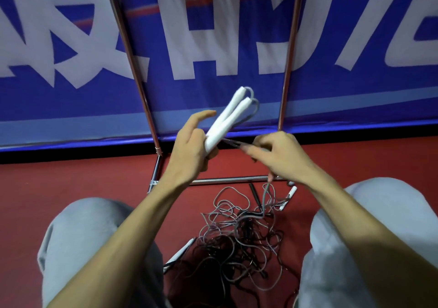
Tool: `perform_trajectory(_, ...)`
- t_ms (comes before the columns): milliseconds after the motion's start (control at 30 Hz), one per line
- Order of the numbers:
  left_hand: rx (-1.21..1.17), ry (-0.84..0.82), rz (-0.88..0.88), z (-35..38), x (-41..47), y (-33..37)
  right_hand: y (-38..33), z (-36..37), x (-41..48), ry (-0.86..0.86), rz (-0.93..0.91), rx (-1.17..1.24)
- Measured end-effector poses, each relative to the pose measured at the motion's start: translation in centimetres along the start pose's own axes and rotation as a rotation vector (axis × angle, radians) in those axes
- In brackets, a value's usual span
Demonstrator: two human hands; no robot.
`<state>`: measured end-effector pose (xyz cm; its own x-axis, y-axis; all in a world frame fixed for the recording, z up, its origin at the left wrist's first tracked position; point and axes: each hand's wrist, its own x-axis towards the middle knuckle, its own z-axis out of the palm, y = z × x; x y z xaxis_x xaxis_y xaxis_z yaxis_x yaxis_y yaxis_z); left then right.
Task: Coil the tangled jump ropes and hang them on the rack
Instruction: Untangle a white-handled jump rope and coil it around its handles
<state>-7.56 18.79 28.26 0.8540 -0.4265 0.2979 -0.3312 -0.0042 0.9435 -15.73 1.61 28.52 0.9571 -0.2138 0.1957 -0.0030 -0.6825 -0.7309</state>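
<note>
My left hand (192, 146) holds two white jump-rope handles (227, 118) side by side, pointing up and to the right, with the index finger stretched out. Grey cord loops out of the handle tips (253, 101). My right hand (277, 153) grips the grey cord of that rope, which runs taut from the handles' lower end to my fingers and then hangs down (266, 191) to the floor. A tangled heap of grey and dark ropes (239, 234) lies on the red floor between my knees. The metal rack (227, 180) stands just beyond my hands.
The rack's two uprights (135, 70) (290, 54) rise in front of a blue banner with white letters (201, 35). More white handles (180, 254) (290, 195) and a dark handle (254, 194) lie in the heap. My grey-clad knees (80, 241) (379, 224) flank it.
</note>
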Motion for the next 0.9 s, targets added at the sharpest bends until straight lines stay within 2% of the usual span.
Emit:
perform_trajectory(100,0.056,0.097,-0.019,-0.8,0.7,-0.3,-1.7,0.2,-1.3,-0.15,-0.136,-0.03)
perform_trajectory(200,0.247,0.114,-0.068,-1.1,1.1,-1.1,-2.4,0.5,-2.0,-0.291,-0.252,-0.209)
perform_trajectory(333,0.428,0.171,-0.236,-1.5,1.8,-1.8,-2.6,0.2,-2.3,-0.358,-0.384,-0.342)
perform_trajectory(433,0.576,0.099,-0.257,-1.3,1.5,-1.9,-2.5,-0.1,-2.5,-0.302,-0.499,-0.407)
perform_trajectory(567,0.737,-0.009,-0.274,-0.5,0.8,-1.8,-1.1,0.0,-1.6,0.001,-0.63,-0.389)
perform_trajectory(700,0.738,-0.192,-0.204,0.2,0.6,-1.7,0.3,-0.7,-0.6,0.238,-0.494,-0.295)
perform_trajectory(733,0.777,-0.258,-0.114,0.5,0.6,-1.9,0.7,-0.7,-0.4,0.262,-0.43,-0.27)
perform_trajectory(800,0.862,-0.341,0.021,0.9,0.6,-2.2,1.1,-0.5,-0.1,0.252,-0.31,-0.244)
perform_trajectory(900,0.781,-0.421,0.064,1.0,0.0,-2.2,1.4,0.3,0.2,0.09,-0.171,-0.151)
